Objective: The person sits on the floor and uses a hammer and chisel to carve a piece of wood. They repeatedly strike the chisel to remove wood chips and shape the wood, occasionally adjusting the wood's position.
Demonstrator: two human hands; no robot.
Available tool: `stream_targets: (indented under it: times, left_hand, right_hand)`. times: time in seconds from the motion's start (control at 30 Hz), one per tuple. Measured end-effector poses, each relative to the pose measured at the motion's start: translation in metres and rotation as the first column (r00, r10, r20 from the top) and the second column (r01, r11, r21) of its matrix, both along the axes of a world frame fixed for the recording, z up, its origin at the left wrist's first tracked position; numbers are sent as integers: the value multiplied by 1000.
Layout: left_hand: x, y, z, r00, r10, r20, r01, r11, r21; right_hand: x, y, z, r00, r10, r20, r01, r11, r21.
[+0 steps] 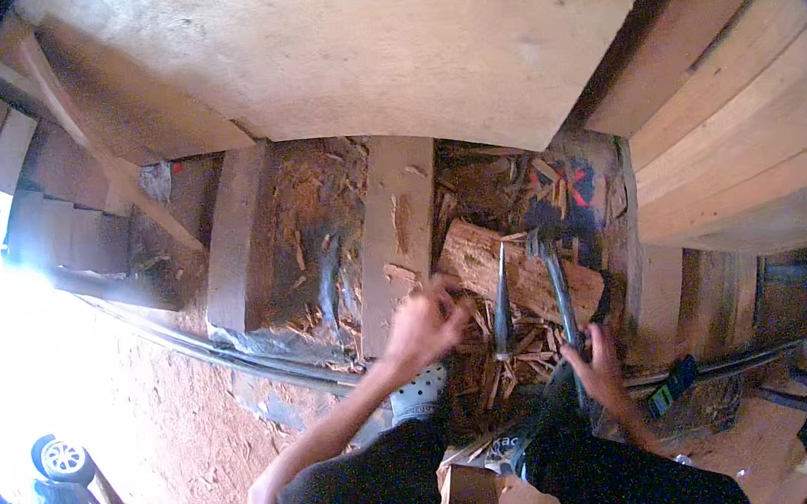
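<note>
My right hand point(593, 360) grips the handle of a long dark tool point(559, 288), whose head rests at the upper end of a rough, split log point(479, 253). My left hand point(432, 321) hovers left of it, fingers loosely bent and apart, near the log's lower left. A pointed metal spike point(500, 311) stands out against the wood, tip upward in the picture. Splinters point(530, 342) and wood chips are strewn around and under it, between brown boards.
A pale plywood panel point(398, 41) spans the top. Stacked planks point(731, 131) stand at right, boards point(241, 242) lie across the left. My light perforated shoe point(411, 397) is below my left hand. A dark phone-like object point(670, 388) lies lower right; a wheeled object point(61, 458) is lower left.
</note>
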State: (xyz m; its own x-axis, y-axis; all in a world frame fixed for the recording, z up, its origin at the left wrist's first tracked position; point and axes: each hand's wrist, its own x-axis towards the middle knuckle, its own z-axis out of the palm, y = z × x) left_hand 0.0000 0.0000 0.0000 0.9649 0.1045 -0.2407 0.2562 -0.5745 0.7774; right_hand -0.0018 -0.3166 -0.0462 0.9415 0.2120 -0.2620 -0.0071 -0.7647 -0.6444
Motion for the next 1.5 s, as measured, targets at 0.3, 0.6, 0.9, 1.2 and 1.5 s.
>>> stream_targets:
  times: [0.3,0.6,0.9,1.2,1.5]
  left_hand:
    - [-6,-63,-48,942,-200,-270,256,947,193]
    - [-5,-66,-67,975,-127,-184,147,984,97]
    - [-6,-62,-68,985,-115,-126,122,992,45]
    - [-7,-60,-66,977,-111,-183,129,987,92]
    - [-7,-60,-62,977,-132,-166,143,988,61]
  right_hand:
    - [-11,29,19,992,-88,92,98,990,-102]
    - [-8,-69,-36,579,-810,93,699,552,455]
    - [-74,-275,-88,313,-892,327,943,251,-220]
    - [-69,-291,-102,353,-892,282,916,268,-299]
    - [-65,-297,-99,366,-887,282,907,272,-322]
